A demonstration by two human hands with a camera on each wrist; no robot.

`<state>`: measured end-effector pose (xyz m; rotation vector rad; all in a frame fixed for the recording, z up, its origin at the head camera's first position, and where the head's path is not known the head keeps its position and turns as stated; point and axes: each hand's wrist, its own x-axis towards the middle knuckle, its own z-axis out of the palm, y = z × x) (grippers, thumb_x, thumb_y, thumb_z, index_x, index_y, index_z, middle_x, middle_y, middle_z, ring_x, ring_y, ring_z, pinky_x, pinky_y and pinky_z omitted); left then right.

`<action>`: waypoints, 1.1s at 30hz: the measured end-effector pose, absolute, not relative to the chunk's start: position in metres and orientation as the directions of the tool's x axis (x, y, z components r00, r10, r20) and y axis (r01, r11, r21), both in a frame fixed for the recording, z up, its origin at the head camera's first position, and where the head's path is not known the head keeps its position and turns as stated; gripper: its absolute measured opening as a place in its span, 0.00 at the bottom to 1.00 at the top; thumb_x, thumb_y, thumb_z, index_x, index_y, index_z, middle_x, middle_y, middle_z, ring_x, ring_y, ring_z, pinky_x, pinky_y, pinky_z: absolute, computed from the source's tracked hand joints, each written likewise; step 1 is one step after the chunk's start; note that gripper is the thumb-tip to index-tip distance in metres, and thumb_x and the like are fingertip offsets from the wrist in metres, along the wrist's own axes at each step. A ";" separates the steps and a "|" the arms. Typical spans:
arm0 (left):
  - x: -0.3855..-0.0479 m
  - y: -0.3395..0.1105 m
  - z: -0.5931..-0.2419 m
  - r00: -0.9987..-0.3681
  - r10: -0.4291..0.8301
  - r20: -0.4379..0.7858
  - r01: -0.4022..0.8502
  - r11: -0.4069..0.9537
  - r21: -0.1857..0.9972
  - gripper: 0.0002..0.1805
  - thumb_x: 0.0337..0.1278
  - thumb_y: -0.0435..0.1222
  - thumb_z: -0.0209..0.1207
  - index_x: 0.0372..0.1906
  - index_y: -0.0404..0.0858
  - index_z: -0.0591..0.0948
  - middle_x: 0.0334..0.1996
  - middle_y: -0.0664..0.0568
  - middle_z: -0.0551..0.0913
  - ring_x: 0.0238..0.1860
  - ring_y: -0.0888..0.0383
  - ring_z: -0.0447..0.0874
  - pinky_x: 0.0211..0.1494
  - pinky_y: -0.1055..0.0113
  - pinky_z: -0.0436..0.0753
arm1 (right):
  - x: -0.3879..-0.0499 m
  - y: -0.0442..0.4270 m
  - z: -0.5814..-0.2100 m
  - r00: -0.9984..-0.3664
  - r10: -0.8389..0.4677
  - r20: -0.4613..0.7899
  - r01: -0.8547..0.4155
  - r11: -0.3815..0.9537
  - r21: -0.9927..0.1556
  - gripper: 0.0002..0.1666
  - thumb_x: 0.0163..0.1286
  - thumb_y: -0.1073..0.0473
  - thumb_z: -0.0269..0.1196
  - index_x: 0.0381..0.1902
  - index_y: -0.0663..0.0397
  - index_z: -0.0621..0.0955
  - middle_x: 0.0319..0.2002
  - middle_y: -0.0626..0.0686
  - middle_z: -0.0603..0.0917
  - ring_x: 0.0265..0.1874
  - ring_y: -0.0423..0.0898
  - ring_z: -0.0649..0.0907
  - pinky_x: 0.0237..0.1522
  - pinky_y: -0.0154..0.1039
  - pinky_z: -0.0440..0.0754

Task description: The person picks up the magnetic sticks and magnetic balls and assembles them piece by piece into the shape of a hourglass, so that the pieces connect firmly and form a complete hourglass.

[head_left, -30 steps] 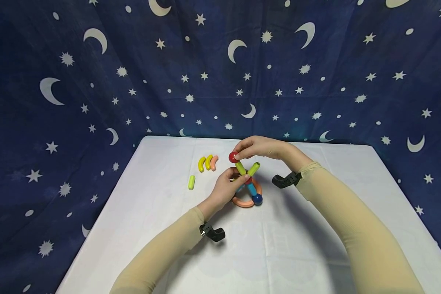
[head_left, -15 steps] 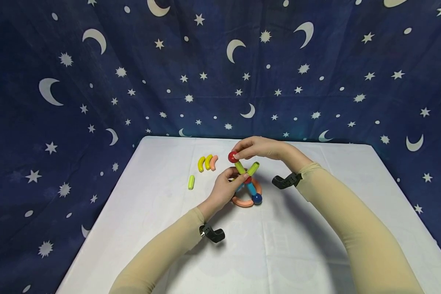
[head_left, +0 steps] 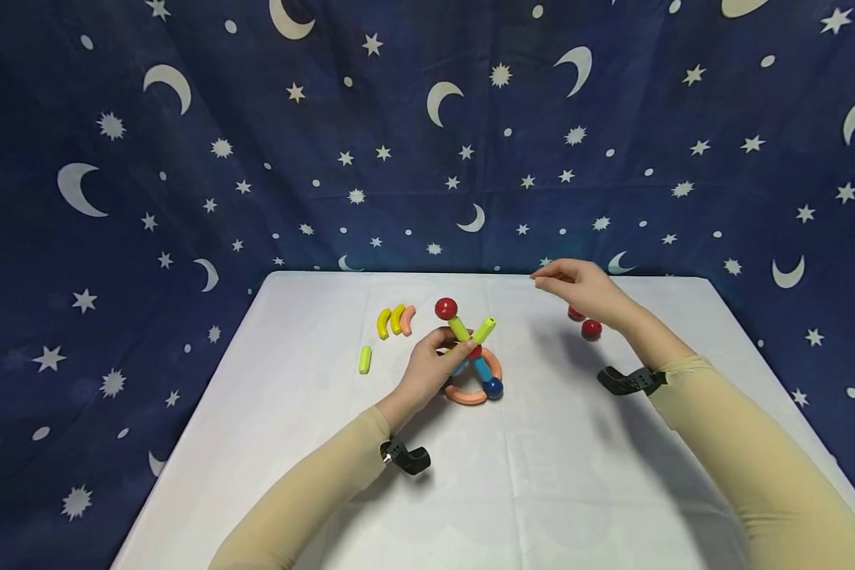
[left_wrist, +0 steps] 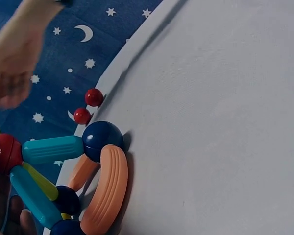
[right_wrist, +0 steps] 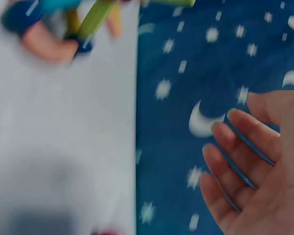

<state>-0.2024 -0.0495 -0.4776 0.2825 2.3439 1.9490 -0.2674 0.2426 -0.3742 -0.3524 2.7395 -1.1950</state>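
Observation:
In the head view, my left hand (head_left: 431,368) holds a structure of rods and balls around its middle red ball (left_wrist: 6,154), with the thumb against that ball. Below it, teal rods (left_wrist: 53,149) run down to dark blue balls (left_wrist: 102,141), joined near the table by curved orange pieces (left_wrist: 108,188). Two lime-green rods slant upward; a red ball (head_left: 446,309) tops the left one, while the right rod (head_left: 484,329) has a bare end. Raised over the table's back right, my right hand (head_left: 591,291) holds nothing, its fingers loosely extended in the right wrist view.
Two loose red balls, the nearer ball (head_left: 591,329) plainest, lie beneath my right hand. Left of the structure lie two yellow curved pieces (head_left: 384,324), an orange curved piece (head_left: 408,320) and a lime-green rod (head_left: 365,359). A starry cloth (head_left: 370,158) hangs behind the white table (head_left: 541,475).
My right hand has let go of the top red ball and moved right, away from the structure. The ball stays on the rod. Two loose red balls now show. My left hand keeps its hold.

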 end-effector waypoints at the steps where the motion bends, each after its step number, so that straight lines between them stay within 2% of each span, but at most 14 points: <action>1: -0.202 -0.051 -0.477 -0.980 0.189 0.056 0.089 0.172 0.981 0.19 0.65 0.50 0.66 0.55 0.47 0.85 0.44 0.53 0.84 0.47 0.51 0.79 0.46 0.61 0.76 | -0.265 0.254 -0.379 -0.972 -0.234 -0.022 -0.150 0.687 -0.711 0.29 0.75 0.36 0.59 0.61 0.50 0.82 0.56 0.55 0.83 0.54 0.54 0.80 0.53 0.57 0.77; 4: -0.202 -0.054 -0.477 -0.981 0.184 0.055 0.087 0.172 0.981 0.20 0.65 0.50 0.67 0.55 0.46 0.85 0.44 0.52 0.84 0.48 0.51 0.79 0.47 0.61 0.75 | -0.260 0.282 -0.395 -0.988 -0.156 -0.014 -0.109 0.750 -0.653 0.29 0.78 0.40 0.57 0.62 0.55 0.80 0.55 0.61 0.82 0.54 0.58 0.80 0.52 0.58 0.76; 8: -0.195 -0.054 -0.462 -0.983 0.180 0.044 0.074 0.164 0.984 0.19 0.67 0.45 0.66 0.57 0.41 0.85 0.45 0.47 0.83 0.50 0.49 0.78 0.48 0.61 0.73 | -0.256 0.306 -0.423 -0.997 -0.068 -0.043 -0.029 0.805 -0.593 0.31 0.77 0.43 0.58 0.64 0.63 0.77 0.56 0.67 0.80 0.56 0.64 0.78 0.56 0.62 0.73; 12: -0.185 -0.051 -0.444 -0.984 0.178 0.029 0.057 0.158 0.986 0.17 0.69 0.39 0.65 0.58 0.37 0.84 0.45 0.45 0.83 0.48 0.50 0.77 0.48 0.62 0.73 | -0.252 0.316 -0.448 -0.991 -0.025 -0.131 0.056 0.816 -0.575 0.39 0.75 0.42 0.61 0.68 0.68 0.71 0.59 0.71 0.76 0.57 0.67 0.76 0.58 0.64 0.72; 15: -0.185 -0.049 -0.444 -0.982 0.186 0.021 0.051 0.160 0.986 0.16 0.69 0.39 0.65 0.58 0.39 0.85 0.44 0.46 0.83 0.47 0.52 0.77 0.48 0.62 0.74 | -0.250 0.318 -0.461 -0.987 -0.012 -0.163 0.083 0.823 -0.563 0.44 0.73 0.40 0.62 0.70 0.71 0.69 0.61 0.74 0.74 0.60 0.69 0.74 0.60 0.66 0.71; 23: -0.185 -0.050 -0.446 -0.975 0.223 -0.005 0.035 0.173 0.984 0.16 0.66 0.39 0.67 0.56 0.40 0.84 0.45 0.45 0.83 0.50 0.46 0.77 0.48 0.62 0.76 | -0.248 0.321 -0.473 -0.992 0.007 -0.127 0.078 0.821 -0.565 0.40 0.72 0.41 0.64 0.65 0.71 0.73 0.58 0.72 0.78 0.57 0.68 0.76 0.59 0.65 0.71; 27: -0.185 -0.050 -0.444 -0.971 0.239 -0.008 0.035 0.175 0.984 0.17 0.66 0.39 0.67 0.56 0.38 0.84 0.45 0.45 0.82 0.50 0.42 0.78 0.47 0.63 0.78 | -0.246 0.322 -0.474 -0.990 0.023 -0.142 0.102 0.809 -0.579 0.40 0.72 0.42 0.64 0.66 0.70 0.73 0.59 0.72 0.77 0.58 0.67 0.76 0.59 0.65 0.72; 33: -0.187 -0.050 -0.444 -0.968 0.250 -0.028 0.020 0.186 0.982 0.17 0.66 0.39 0.67 0.56 0.38 0.83 0.47 0.46 0.82 0.52 0.42 0.78 0.48 0.63 0.79 | -0.246 0.325 -0.478 -0.984 0.059 -0.167 0.152 0.766 -0.624 0.39 0.73 0.44 0.63 0.67 0.69 0.72 0.60 0.71 0.76 0.55 0.66 0.76 0.57 0.60 0.77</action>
